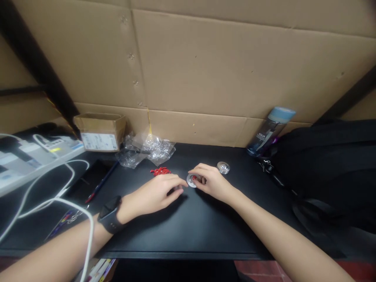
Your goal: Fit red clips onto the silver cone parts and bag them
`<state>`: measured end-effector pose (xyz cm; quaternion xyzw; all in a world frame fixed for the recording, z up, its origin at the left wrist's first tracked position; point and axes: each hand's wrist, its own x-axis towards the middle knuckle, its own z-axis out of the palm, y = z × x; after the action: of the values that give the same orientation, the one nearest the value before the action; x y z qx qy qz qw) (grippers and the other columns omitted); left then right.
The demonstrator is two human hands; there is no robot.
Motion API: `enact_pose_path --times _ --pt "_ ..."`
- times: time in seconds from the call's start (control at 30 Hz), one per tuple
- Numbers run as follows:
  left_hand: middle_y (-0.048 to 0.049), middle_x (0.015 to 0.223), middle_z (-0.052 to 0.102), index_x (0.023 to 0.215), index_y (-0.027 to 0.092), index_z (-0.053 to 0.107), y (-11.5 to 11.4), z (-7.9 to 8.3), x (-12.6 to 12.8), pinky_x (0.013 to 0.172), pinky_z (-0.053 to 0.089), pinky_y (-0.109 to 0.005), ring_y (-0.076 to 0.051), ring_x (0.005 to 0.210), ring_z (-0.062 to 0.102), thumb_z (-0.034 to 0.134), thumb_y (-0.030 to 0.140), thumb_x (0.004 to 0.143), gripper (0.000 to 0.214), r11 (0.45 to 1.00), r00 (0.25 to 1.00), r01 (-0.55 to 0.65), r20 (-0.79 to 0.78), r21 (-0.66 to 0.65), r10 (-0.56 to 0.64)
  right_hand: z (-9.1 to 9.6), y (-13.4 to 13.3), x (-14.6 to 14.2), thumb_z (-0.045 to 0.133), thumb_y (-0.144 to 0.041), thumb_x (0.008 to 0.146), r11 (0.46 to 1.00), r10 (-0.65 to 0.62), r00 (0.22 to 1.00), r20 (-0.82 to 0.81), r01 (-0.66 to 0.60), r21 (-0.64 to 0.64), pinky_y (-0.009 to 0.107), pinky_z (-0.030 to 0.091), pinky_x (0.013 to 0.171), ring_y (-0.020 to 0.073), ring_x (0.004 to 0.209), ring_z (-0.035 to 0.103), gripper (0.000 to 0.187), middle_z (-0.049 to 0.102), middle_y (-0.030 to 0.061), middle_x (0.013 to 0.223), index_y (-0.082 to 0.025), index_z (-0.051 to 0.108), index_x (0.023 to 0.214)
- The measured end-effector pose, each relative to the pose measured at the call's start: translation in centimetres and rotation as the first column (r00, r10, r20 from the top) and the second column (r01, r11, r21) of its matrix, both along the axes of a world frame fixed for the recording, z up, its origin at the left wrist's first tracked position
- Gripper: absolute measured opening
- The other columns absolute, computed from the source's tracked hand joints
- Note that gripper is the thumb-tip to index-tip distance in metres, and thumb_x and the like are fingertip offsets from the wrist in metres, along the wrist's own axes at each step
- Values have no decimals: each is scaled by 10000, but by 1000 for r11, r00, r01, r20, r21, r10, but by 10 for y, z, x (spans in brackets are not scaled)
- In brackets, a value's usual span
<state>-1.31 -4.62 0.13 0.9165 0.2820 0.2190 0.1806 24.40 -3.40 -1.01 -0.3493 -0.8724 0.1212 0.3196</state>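
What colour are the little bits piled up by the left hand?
Red. The small pile lies just beyond the left hand, clearest in the head view.

Two hands: left hand [155, 194] and right hand [213, 182]. Two discs: near disc [192, 180] and far disc [223, 167]. One red heap [160, 171], one box [100, 131], one bottle [270, 131], one pen [101, 182], one watch [110, 214], one bag [329, 164].

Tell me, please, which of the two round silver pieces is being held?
The silver piece with red on it, pinched by the right hand beside the left hand. The other silver piece lies untouched farther back on the desk.
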Motion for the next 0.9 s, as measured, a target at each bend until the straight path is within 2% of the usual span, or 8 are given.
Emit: enact_pose_path --times 0.07,0.13,0.27,0.47,0.63,0.77,0.83,0.9 --pt "-27 1061 745 1204 237 684 -2 -1 5 873 502 -292 -168 929 687 539 281 1030 230 996 999 -2 35 -93 5 3 -6 -6 662 -137 916 1000 -8 995 -96 10 14 275 564 657 140 686 640 202 704 67 951 -189 732 1098" --pt "-25 1028 755 1171 225 699 -3 -2 9 824 512 -274 -155 866 689 554 290 1023 217 982 997 -15 78 -189 31 4 -13 -13 657 -136 922 999 6 984 -178 3 52 274 568 674 144 717 646 209 696 56 927 -202 722 1110" --pt "-22 1072 763 1133 230 713 -2 0 10 842 521 -263 -157 912 698 556 313 1024 209 956 978 -61 174 -288 115 6 -23 -22 636 -121 926 996 47 961 -274 -23 89 286 590 701 150 772 666 263 687 71 1015 -217 699 1162" --pt "-7 1033 764 1082 226 720 2 0 8 833 513 -261 -151 885 693 620 309 984 163 958 972 -85 189 -273 140 8 -27 -25 672 -146 891 991 45 941 -335 -85 -105 286 610 673 118 705 647 272 683 86 1146 -223 695 1151" --pt "-5 880 740 979 193 707 4 -7 8 715 479 -253 -146 770 663 599 299 986 152 947 979 -95 144 -306 144 5 -25 -26 722 -122 838 961 146 930 -337 -214 -174 298 635 730 131 769 669 397 671 85 1157 -226 688 1219" --pt "-6 851 729 967 184 703 6 -12 9 695 462 -251 -144 737 646 603 269 971 132 954 981 -109 125 -281 149 -1 -23 -26 718 -77 791 935 157 922 -355 -254 -247 302 639 753 122 784 676 487 622 75 1185 -238 672 1249" --pt "-1 836 723 943 186 693 7 -13 10 698 458 -249 -140 727 642 608 249 961 108 958 980 -114 129 -263 152 -4 -22 -25 697 -74 800 931 146 927 -347 -247 -269 289 632 740 105 761 671 498 598 71 1218 -250 657 1264" --pt "4 833 719 922 189 678 8 -13 10 707 458 -246 -140 734 644 615 236 952 83 959 979 -113 135 -259 152 -5 -21 -23 714 -103 799 952 92 952 -291 -170 -256 283 613 702 96 729 644 525 587 76 1251 -260 632 1293"
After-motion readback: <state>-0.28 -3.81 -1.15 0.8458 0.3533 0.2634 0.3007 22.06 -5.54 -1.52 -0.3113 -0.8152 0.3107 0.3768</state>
